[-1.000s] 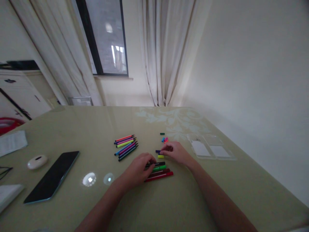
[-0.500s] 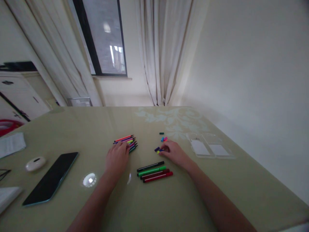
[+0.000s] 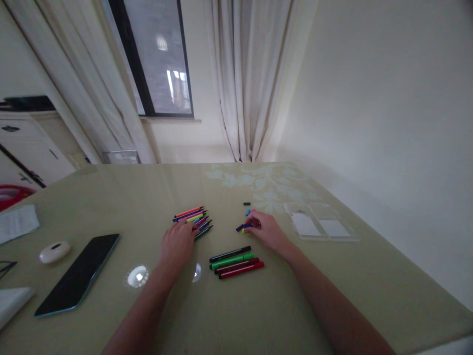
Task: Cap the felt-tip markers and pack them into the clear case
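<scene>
Uncapped felt-tip pens (image 3: 189, 213) of several colours lie in a row with their dark tips pointing right. My left hand (image 3: 176, 242) rests at their near end, its fingers closed on a dark green pen (image 3: 203, 232) set slightly apart from the others. Across from it, my right hand (image 3: 269, 230) bends down over small pen caps. Its thumb and fingertips pinch a dark blue cap, partly hidden by the fingers. Beside those fingertips lie a purple cap (image 3: 239, 228) and a yellow cap (image 3: 243, 230). A blue cap (image 3: 248, 212) is just beyond, and a dark green cap (image 3: 247, 203) farther back.
Several capped pens, among them a green one (image 3: 232, 262), lie between my forearms. A clear plastic case (image 3: 334, 239) lies open at right. To the left are a black tablet (image 3: 79, 273), a white oval object (image 3: 54, 252) and papers (image 3: 18, 222). A wall borders the table's right side.
The dark green pen under my left fingers has shifted slightly right and toward me, away from the row. My right hand has moved slightly and now covers most of the pink cap.
</scene>
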`<state>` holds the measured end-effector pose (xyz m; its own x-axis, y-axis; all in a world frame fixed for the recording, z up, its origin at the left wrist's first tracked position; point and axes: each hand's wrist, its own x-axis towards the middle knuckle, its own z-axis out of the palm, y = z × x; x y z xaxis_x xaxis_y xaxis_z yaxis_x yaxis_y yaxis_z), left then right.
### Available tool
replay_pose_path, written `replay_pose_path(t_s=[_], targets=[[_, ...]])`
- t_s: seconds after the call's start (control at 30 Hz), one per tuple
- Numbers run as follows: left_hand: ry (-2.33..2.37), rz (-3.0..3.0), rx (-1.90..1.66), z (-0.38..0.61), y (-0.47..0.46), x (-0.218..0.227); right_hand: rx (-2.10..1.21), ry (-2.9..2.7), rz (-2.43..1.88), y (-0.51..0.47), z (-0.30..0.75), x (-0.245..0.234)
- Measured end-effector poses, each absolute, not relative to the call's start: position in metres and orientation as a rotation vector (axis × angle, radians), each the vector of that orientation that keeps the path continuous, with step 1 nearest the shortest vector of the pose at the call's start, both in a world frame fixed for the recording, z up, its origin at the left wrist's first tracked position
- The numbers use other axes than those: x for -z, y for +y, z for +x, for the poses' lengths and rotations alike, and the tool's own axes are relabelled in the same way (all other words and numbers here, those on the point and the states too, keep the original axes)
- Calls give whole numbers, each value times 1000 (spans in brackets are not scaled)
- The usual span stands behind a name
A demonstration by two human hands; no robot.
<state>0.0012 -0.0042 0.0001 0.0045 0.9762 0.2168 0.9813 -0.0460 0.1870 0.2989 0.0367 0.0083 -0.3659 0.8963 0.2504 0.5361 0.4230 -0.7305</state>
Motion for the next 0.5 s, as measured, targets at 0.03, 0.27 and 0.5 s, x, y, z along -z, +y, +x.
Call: replay_pose_path(t_s=[0.03,0.27,0.5], targets=[[-2157,-2220,430,1,-4,0,-739,-2027,-1181,36,298,-9],[-2072,-2305,679,12,0,-3,-737,-1921,-1063,30,292,-19],[-1854,-2533,927,39,-10,-19,-733,-1814,-963,25,288,-27]])
